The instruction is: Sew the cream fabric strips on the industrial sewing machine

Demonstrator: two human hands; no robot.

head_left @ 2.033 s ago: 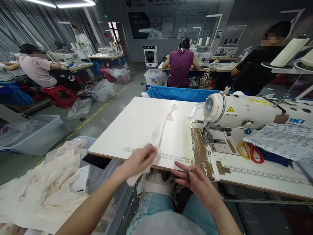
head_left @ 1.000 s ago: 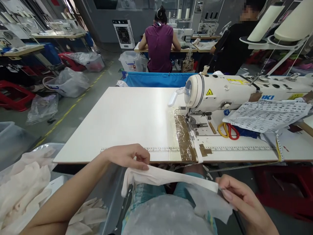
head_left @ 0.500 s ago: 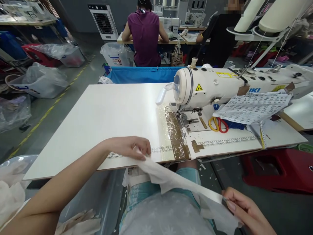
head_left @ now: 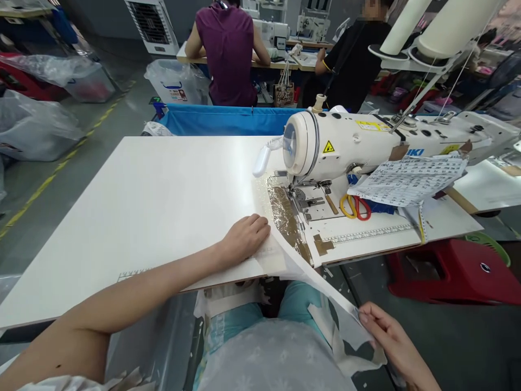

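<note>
A long strip of thin white fabric [head_left: 313,276] stretches between my two hands, crossing the table's front edge. My left hand [head_left: 247,237] lies over the table beside the brown taped strip, its fingers curled round the upper end of the cloth. Low on the right, off the table, my right hand [head_left: 380,328] pinches the other end between thumb and fingers. Loose cloth hangs below that pinch, over my lap. The sewing machine [head_left: 345,141] stands just beyond my left hand; its needle area and the fabric are apart.
Yellow-and-red scissors [head_left: 355,207] lie on the machine bed, near a printed paper sheet [head_left: 411,179] on the machine. A red stool [head_left: 456,271] stands at the right below the white table [head_left: 171,195]. Two people sit at machines ahead. Thread cones [head_left: 445,32] rise at upper right.
My left hand has moved forward and right over the table, drawing the strip's upper end towards the machine. My right hand has shifted slightly left, still pinching. The view has turned a little.
</note>
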